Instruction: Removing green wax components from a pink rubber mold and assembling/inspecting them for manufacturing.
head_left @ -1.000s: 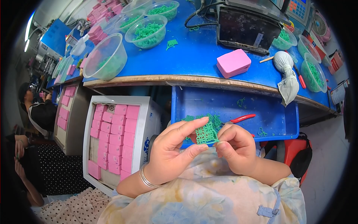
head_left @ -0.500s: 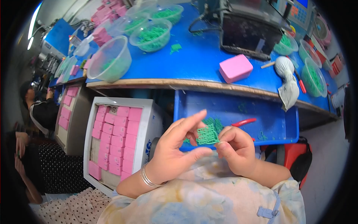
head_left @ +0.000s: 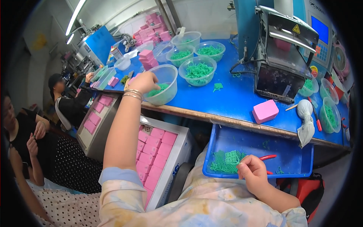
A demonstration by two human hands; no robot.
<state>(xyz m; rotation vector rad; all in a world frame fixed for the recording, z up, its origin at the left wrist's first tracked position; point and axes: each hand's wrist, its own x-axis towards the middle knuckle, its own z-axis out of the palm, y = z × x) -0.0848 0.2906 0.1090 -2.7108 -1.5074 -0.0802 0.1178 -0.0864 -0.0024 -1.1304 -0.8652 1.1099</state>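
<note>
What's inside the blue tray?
A heap of green pieces, loose green strands and red handles. The right hand and the green lattice it pinches partly hide what lies behind them.

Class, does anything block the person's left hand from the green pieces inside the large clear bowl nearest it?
Nothing visible does: the bowl shows no lid, and the left hand hangs over its rim, close to the green pieces. Contact cannot be told.

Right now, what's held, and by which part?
Right hand: green lattice piece, by its lower-right corner. Left hand, at the clear bowl: can't tell.
</note>
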